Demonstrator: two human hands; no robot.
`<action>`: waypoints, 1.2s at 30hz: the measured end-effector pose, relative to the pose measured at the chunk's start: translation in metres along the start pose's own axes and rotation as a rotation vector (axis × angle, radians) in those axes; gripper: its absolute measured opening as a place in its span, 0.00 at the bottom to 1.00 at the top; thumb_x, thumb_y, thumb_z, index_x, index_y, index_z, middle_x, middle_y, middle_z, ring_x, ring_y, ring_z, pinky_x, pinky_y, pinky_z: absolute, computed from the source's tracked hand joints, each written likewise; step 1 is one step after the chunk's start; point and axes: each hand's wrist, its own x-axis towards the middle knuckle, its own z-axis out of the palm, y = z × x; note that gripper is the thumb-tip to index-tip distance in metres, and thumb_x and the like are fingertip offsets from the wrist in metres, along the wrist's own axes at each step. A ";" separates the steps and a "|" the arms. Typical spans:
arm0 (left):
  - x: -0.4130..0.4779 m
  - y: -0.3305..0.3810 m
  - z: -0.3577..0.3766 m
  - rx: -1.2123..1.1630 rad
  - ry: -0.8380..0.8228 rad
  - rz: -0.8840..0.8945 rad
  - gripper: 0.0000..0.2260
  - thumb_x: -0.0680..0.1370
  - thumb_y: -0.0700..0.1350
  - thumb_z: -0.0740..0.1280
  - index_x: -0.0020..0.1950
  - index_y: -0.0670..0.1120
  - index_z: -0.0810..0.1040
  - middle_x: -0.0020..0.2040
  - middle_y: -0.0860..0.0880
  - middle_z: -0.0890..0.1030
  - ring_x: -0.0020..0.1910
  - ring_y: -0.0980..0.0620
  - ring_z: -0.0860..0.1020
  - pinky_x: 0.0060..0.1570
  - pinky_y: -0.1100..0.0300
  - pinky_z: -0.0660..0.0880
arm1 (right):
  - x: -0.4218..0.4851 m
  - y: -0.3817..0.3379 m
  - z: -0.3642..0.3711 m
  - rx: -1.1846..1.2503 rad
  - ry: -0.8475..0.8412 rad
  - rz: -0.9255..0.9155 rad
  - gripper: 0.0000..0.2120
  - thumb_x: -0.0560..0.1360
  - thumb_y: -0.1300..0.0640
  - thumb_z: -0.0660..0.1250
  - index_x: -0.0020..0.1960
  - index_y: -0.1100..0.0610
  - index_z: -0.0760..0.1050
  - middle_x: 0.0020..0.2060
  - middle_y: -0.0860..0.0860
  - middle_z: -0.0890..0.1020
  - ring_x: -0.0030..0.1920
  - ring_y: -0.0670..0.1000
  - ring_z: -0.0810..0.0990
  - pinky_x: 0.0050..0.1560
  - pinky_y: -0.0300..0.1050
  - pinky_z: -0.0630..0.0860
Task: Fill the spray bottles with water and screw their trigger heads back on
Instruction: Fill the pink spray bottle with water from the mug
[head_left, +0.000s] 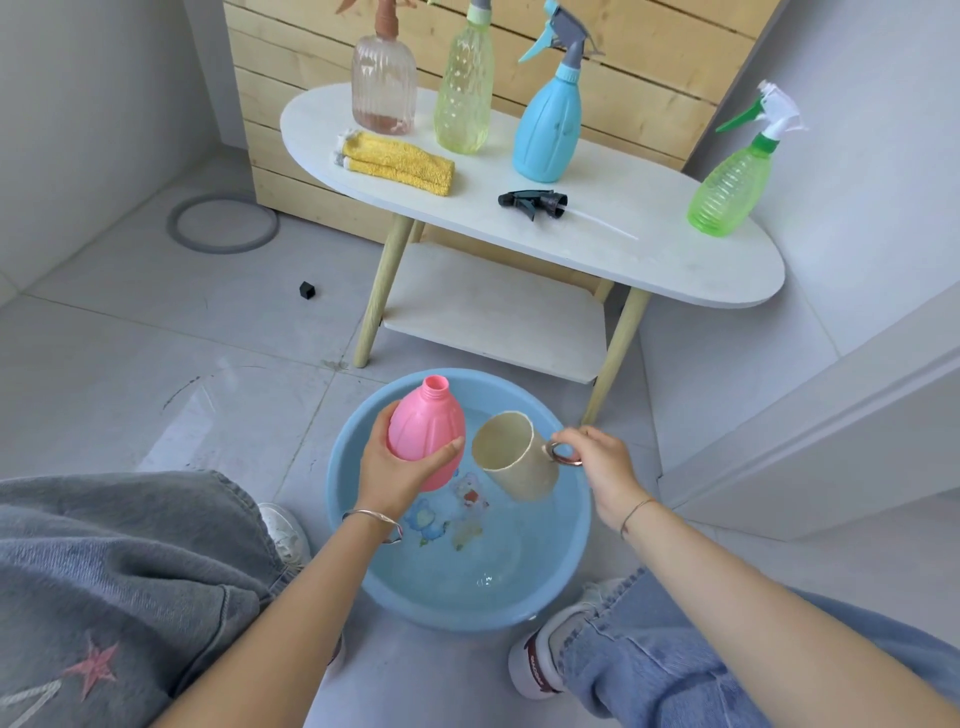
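The left hand grips a headless pink bottle. Just beside it, the right hand holds a beige mug by its handle. A blue water basin sits beneath both hands.

grey tiled floor, pale walls, wooden slat panel behind a white oval table.

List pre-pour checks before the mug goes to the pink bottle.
1. Left hand grips the pink bottle: ok.
2. Bottle neck uncapped, open end up and away from the person: ok.
3. Right hand holds the mug by its handle: ok.
4. Water in the mug: cannot tell; it is tipped well over on its side.
5. Basin with water sits under both: ok.
6. Black trigger head lies ready on the table: ok.
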 end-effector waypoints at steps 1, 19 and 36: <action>-0.001 0.001 0.001 -0.001 -0.009 -0.001 0.33 0.64 0.49 0.81 0.64 0.56 0.70 0.56 0.58 0.76 0.54 0.58 0.77 0.45 0.66 0.74 | 0.000 -0.011 -0.005 0.022 0.019 -0.017 0.13 0.71 0.62 0.69 0.31 0.57 0.69 0.26 0.49 0.65 0.30 0.45 0.66 0.36 0.39 0.61; -0.019 0.009 0.023 0.065 -0.163 0.088 0.30 0.62 0.47 0.82 0.59 0.56 0.72 0.54 0.57 0.77 0.51 0.61 0.77 0.40 0.73 0.74 | -0.038 -0.109 -0.054 0.133 -0.066 -0.282 0.20 0.73 0.66 0.67 0.26 0.55 0.64 0.19 0.42 0.69 0.25 0.40 0.70 0.44 0.40 0.68; -0.026 0.003 0.031 0.073 -0.233 0.139 0.31 0.61 0.44 0.83 0.59 0.57 0.73 0.55 0.58 0.78 0.51 0.64 0.76 0.43 0.72 0.74 | -0.047 -0.116 -0.049 -0.159 -0.022 -0.468 0.16 0.64 0.60 0.71 0.28 0.55 0.63 0.26 0.51 0.68 0.34 0.50 0.71 0.42 0.46 0.67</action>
